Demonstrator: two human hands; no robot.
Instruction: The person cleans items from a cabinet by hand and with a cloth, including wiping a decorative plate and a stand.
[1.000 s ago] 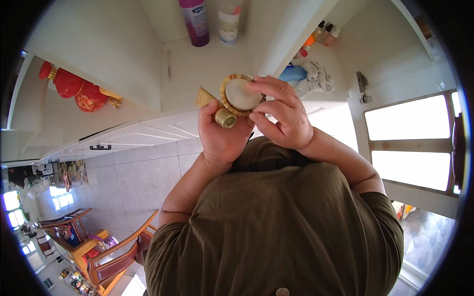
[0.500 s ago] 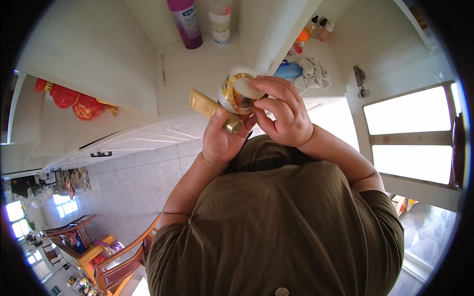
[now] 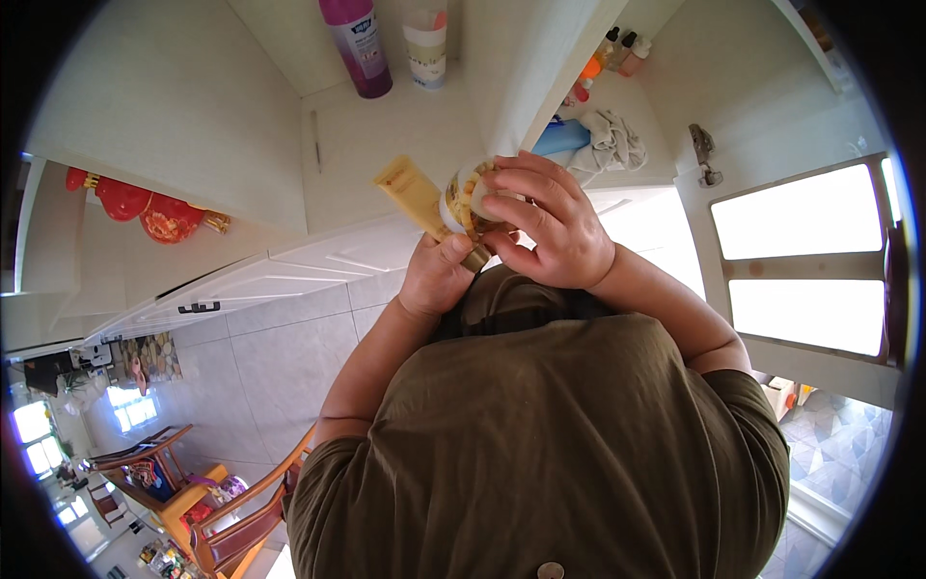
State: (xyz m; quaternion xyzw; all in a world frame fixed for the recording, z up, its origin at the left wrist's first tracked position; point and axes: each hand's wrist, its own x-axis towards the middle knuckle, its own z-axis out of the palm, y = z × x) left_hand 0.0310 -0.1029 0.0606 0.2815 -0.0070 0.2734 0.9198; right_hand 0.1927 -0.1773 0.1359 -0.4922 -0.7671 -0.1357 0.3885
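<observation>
Pinched in my left hand (image 3: 434,282) is a flat yellow cosmetic tube (image 3: 411,193), its gold cap (image 3: 475,257) beside my thumb. Close against the tube is a small round white-and-gold container (image 3: 453,205), with a ring of yellowish beads at its rim. My right hand (image 3: 564,232) curls over the container from the right, fingertips on its pale round top. My fingers hide much of the container, so what supports its underside does not show.
Ahead, a white cupboard compartment holds a purple bottle (image 3: 359,53) and a patterned cup (image 3: 425,48). To its right are small bottles (image 3: 632,56), a blue pack (image 3: 561,137) and a whitish cloth (image 3: 614,143). Red ornaments (image 3: 169,218) lie at left. A wooden chair (image 3: 241,516) stands lower left.
The yellow tube has turned and now shows more of its broad face. The container has tilted and shifted slightly right, and my right fingers cover more of its top.
</observation>
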